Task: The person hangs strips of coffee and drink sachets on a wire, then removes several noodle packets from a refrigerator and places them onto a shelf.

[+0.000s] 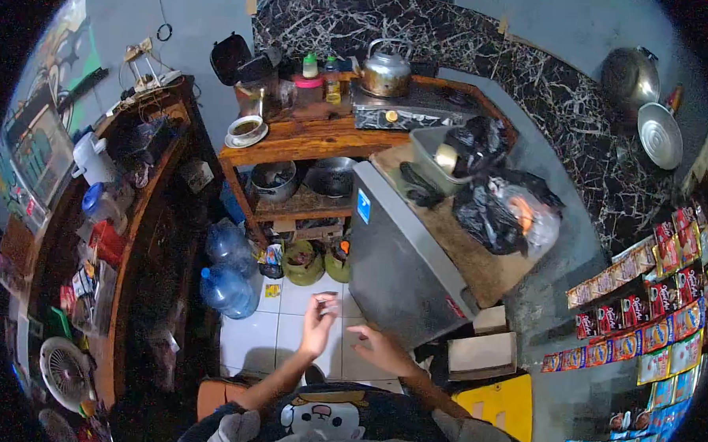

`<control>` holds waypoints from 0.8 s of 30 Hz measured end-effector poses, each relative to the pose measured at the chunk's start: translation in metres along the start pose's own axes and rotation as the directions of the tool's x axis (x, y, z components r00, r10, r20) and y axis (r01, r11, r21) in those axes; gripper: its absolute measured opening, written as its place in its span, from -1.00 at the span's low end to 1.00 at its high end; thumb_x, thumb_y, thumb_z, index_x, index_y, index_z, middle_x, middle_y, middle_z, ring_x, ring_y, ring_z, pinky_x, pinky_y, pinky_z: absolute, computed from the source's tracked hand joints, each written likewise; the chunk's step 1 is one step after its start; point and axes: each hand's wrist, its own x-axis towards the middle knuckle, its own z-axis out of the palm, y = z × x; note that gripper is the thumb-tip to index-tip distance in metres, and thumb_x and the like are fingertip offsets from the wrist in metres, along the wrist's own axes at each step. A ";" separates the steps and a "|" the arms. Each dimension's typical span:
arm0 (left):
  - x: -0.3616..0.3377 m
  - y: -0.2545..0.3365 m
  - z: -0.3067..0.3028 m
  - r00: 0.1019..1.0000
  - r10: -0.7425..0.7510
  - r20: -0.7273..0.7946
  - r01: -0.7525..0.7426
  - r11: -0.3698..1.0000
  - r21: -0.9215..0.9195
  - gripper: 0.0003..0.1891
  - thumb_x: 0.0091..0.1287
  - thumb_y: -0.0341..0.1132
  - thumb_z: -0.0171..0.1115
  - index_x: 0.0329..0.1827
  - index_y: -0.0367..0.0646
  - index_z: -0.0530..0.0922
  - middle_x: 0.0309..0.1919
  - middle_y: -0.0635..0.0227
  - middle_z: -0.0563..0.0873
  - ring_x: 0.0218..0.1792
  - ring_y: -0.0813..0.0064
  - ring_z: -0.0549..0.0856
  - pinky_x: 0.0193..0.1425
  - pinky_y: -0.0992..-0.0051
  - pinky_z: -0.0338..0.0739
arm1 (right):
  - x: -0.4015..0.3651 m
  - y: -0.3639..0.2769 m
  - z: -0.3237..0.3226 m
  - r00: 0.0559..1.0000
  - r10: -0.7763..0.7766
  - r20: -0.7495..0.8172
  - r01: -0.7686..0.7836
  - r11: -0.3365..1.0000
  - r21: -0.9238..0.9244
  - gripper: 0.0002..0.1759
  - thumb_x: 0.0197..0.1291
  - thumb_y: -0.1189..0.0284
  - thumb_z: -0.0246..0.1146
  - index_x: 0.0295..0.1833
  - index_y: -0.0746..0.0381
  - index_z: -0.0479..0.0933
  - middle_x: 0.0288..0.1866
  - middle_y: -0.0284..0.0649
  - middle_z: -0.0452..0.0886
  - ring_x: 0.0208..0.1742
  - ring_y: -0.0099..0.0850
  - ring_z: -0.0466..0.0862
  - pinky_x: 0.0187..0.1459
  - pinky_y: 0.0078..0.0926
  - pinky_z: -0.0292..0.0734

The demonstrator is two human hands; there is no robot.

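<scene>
My left hand (319, 327) is raised over the white tiled floor (280, 340), its fingers loosely bent and apart, with nothing visible in them. Lower and to its right, my right hand (381, 351) has thumb and fingers apart and also looks bare. Neither one touches anything. The right hand is nearest to the grey fridge (404, 259). Beyond the left hand stand two green gas cylinders (303, 264) under the wooden counter. Large blue water bottles (232, 293) are on the floor to the left.
A kettle (386, 71) sits on the stove (414, 113) atop the wooden counter (306, 140). Black plastic bags (488, 219) and a grey basin (432, 157) rest on the fridge. Shelves (154, 181) line the left; sachet strips (625, 347) hang right. A yellow stool (512, 406) is beside me.
</scene>
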 end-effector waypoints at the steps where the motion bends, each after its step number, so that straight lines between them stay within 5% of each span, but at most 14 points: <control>1: 0.007 0.000 -0.025 1.000 -0.001 0.006 0.001 1.000 -0.009 -0.74 0.18 -0.50 -0.02 -0.06 -0.16 0.31 -0.11 0.30 0.42 -0.05 0.46 0.46 0.02 0.47 0.36 | 0.020 -0.012 0.008 0.998 -0.050 0.024 0.054 0.982 -0.179 -0.63 -0.03 0.45 0.18 -0.03 0.24 0.38 -0.06 -0.14 0.44 -0.06 -0.30 0.47 0.00 -0.42 0.35; 3: 0.025 0.002 -0.068 0.972 0.075 -0.223 -0.004 0.953 0.301 -0.76 0.18 -0.51 -0.03 -0.08 -0.15 0.31 -0.10 0.32 0.40 -0.01 0.48 0.41 0.06 0.50 0.31 | 0.060 -0.015 0.029 0.987 -0.157 0.010 0.155 0.962 -0.226 -0.63 -0.04 0.45 0.19 -0.04 0.23 0.39 -0.05 -0.14 0.41 -0.04 -0.26 0.46 0.00 -0.40 0.34; 7: 0.067 -0.016 -0.120 0.946 -0.028 -0.322 0.046 0.998 0.048 -0.73 0.11 -0.57 0.01 -0.10 -0.22 0.33 -0.01 0.26 0.36 0.07 0.41 0.35 0.17 0.45 0.19 | 0.114 -0.011 0.048 0.952 -0.297 -0.070 0.251 0.895 -0.370 -0.62 -0.08 0.43 0.22 -0.05 0.17 0.41 0.02 -0.12 0.34 0.00 -0.19 0.42 0.01 -0.35 0.34; 14: 0.166 -0.035 -0.097 1.000 -0.017 0.008 0.016 0.989 0.145 -0.71 0.06 -0.52 0.06 -0.11 -0.18 0.37 0.03 0.16 0.36 0.10 0.31 0.35 0.19 0.40 0.16 | 0.186 -0.004 -0.019 0.980 -0.071 -0.185 -0.015 0.903 -0.430 -0.61 -0.06 0.43 0.23 -0.03 0.15 0.40 0.08 -0.11 0.29 0.11 -0.17 0.33 0.10 -0.34 0.23; 17: 0.224 -0.034 -0.068 0.971 0.121 0.205 -0.161 0.968 0.192 -0.69 0.03 -0.52 0.07 -0.11 -0.19 0.37 0.04 0.11 0.36 0.10 0.21 0.34 0.18 0.37 0.16 | 0.216 0.003 -0.054 0.881 -0.207 -0.426 -0.028 0.874 -0.485 -0.65 -0.04 0.45 0.21 -0.06 0.17 0.41 0.07 -0.10 0.30 0.12 -0.14 0.32 0.09 -0.31 0.24; 20: 0.294 -0.010 -0.029 0.839 0.264 0.475 -0.465 0.803 0.374 -0.67 0.02 -0.52 0.05 -0.09 -0.21 0.37 0.03 0.05 0.35 0.10 0.06 0.31 0.18 0.32 0.17 | 0.259 0.022 -0.086 0.659 -0.260 -0.706 -0.102 0.899 -0.426 -0.67 -0.05 0.53 0.18 -0.08 0.19 0.42 0.03 -0.09 0.33 0.08 -0.12 0.34 0.06 -0.28 0.25; 24: 0.360 -0.023 -0.001 0.683 0.271 0.678 -0.659 0.628 0.413 -0.66 0.06 -0.51 0.01 -0.04 -0.26 0.33 0.00 0.08 0.35 0.06 0.05 0.32 0.14 0.29 0.20 | 0.299 0.023 -0.103 0.511 -0.311 -0.801 -0.210 0.859 -0.467 -0.75 -0.01 0.52 0.08 -0.13 0.20 0.42 -0.06 -0.15 0.40 -0.02 -0.15 0.40 -0.03 -0.23 0.26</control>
